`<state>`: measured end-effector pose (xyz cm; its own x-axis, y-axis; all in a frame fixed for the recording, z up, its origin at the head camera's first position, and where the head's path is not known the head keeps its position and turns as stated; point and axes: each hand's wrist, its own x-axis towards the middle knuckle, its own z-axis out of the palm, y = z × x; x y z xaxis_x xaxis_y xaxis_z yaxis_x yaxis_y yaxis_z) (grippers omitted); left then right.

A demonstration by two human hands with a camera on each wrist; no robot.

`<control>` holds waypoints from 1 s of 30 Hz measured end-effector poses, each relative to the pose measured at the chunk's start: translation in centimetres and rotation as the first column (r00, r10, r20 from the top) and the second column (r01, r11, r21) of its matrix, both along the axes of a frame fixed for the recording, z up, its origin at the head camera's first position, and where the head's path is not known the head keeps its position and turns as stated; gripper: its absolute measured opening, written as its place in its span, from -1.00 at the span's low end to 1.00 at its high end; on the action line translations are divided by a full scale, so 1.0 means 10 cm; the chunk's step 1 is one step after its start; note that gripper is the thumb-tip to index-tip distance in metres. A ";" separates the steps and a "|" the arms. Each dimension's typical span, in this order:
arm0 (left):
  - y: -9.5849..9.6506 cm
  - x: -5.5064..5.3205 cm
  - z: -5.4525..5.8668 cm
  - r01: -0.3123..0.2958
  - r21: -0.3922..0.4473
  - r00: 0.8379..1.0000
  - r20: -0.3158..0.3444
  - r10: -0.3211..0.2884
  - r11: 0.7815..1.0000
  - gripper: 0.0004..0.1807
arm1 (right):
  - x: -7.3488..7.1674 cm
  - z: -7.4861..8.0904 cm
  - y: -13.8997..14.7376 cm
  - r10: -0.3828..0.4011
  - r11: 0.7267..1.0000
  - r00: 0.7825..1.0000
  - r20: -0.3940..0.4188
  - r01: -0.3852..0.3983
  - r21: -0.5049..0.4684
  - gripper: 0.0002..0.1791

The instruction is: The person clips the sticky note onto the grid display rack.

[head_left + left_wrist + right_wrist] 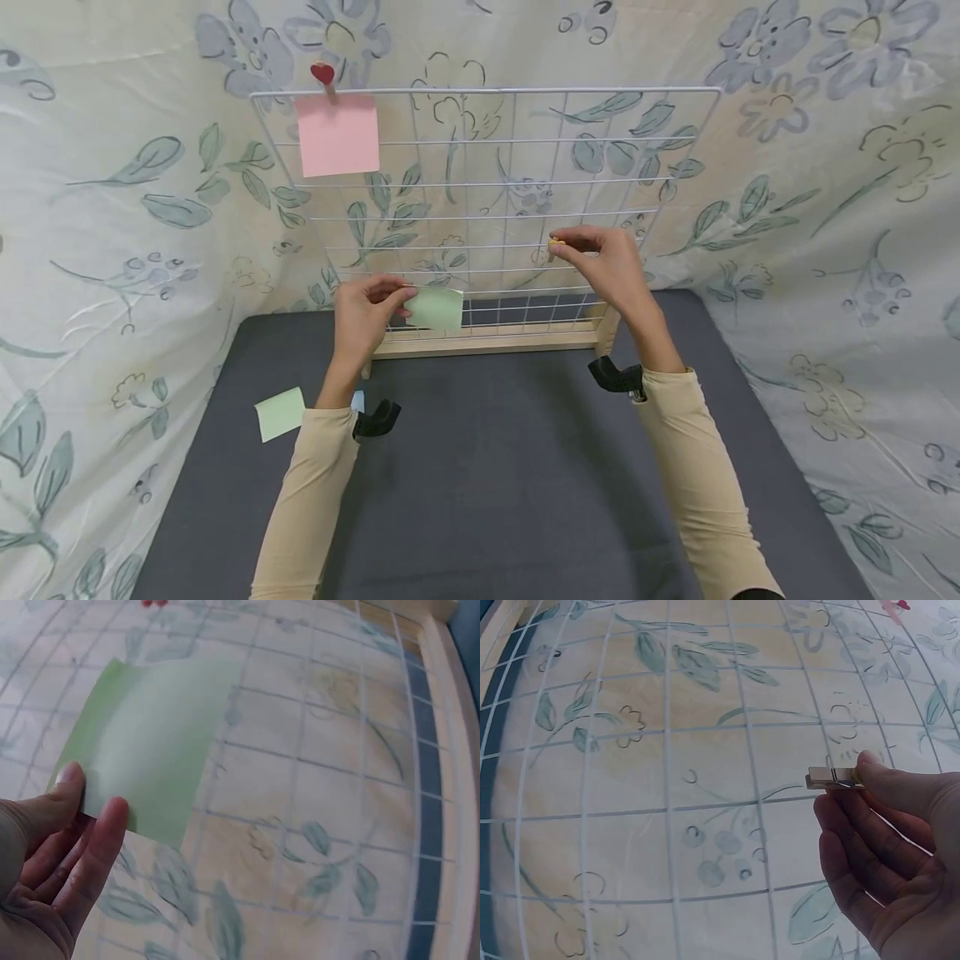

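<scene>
My left hand (pixel 365 317) pinches a green sticky note (pixel 437 308) by its left edge, in front of the lower left of a white wire grid panel (pixel 486 184). In the left wrist view, thumb and fingers grip one corner of the note (pixel 154 742), its sheet slightly bowed. My right hand (pixel 611 262) holds a small wooden clothespin (pixel 831 777) between thumb and fingertips, before the grid's right half. A bit of yellow shows on the clothespin at the fingertips. The fingers partly hide it.
A pink sticky note (pixel 339 136) hangs at the grid's upper left under a clothespin with a red heart (pixel 322 73). Another green note (pixel 281 414) lies on the dark table (pixel 480 467), and something light blue (pixel 357 401) shows beside the left wrist. A wooden base (pixel 487 343) supports the grid.
</scene>
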<state>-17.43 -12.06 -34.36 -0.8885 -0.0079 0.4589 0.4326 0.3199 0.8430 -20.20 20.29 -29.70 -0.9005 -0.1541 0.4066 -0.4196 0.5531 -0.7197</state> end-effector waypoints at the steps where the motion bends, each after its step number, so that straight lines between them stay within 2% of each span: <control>1: 0.03 0.00 0.05 -0.004 -0.014 1.000 -0.007 0.004 1.000 -0.86 | -0.01 0.03 0.00 -0.002 1.000 1.000 -0.003 0.002 -0.002 -0.70; 9: 0.19 -0.07 0.33 0.001 -0.079 0.997 -0.081 -0.008 0.997 -0.84 | -0.06 0.21 -0.04 0.003 1.000 0.998 -0.070 -0.003 0.003 -0.72; 16: 0.29 -0.09 0.56 0.040 -0.029 0.996 -0.073 -0.042 0.999 -0.85 | -0.08 0.40 -0.06 0.002 1.000 0.997 -0.078 -0.002 -0.004 -0.73; 18: 0.32 -0.10 0.63 0.052 -0.016 0.994 -0.092 -0.053 0.999 -0.85 | -0.08 0.46 -0.07 0.000 1.000 0.997 -0.083 -0.001 -0.006 -0.74; 21: 0.38 -0.09 0.74 0.037 -0.021 0.989 -0.141 -0.040 0.999 -0.88 | -0.09 0.55 -0.09 -0.005 1.000 0.993 -0.118 0.004 -0.004 -0.75; 26: 0.45 -0.09 0.94 -0.024 -0.029 0.974 -0.227 0.016 0.999 -0.90 | -0.09 0.70 -0.13 -0.020 1.000 0.985 -0.169 0.020 -0.003 -0.75; 30: 0.48 -0.12 1.09 -0.058 -0.014 0.972 -0.231 0.053 0.998 -0.88 | -0.09 0.81 -0.17 -0.022 1.000 0.978 -0.206 0.025 0.012 -0.75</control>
<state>-18.62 -7.28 -23.47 -0.7574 -0.0428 0.6515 0.5950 0.3654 0.7158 -21.09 18.54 -21.61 -0.8009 -0.1412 0.5819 -0.5450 0.5743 -0.6109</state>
